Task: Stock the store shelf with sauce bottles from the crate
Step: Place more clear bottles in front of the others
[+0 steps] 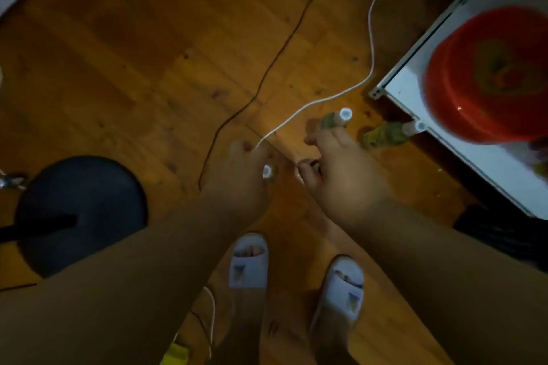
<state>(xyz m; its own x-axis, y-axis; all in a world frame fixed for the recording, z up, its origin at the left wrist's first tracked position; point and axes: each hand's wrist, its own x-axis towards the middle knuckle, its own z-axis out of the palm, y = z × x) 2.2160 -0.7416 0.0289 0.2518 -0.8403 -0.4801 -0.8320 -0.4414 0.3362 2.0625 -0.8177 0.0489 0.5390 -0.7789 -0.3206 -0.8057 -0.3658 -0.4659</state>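
I look straight down at a wooden floor, and the picture is blurred. My left hand (pixel 240 172) is closed around a small sauce bottle, of which only the white cap (pixel 267 171) shows. My right hand (pixel 344 169) grips a greenish sauce bottle (pixel 329 122) whose white cap points up and away. A third greenish bottle (pixel 385 134) with a white cap is just right of my right hand, at the edge of the white shelf (pixel 462 157). I cannot tell whether it rests on something or is held.
A red plastic basin (pixel 489 74) sits on the white shelf at right. A black round stand base (pixel 80 210) lies at left. A white cable (pixel 370 47) and a dark cable (pixel 267 74) cross the floor. My feet in white slippers (pixel 249 261) are below. A dark object (pixel 504 240) sits under the shelf corner.
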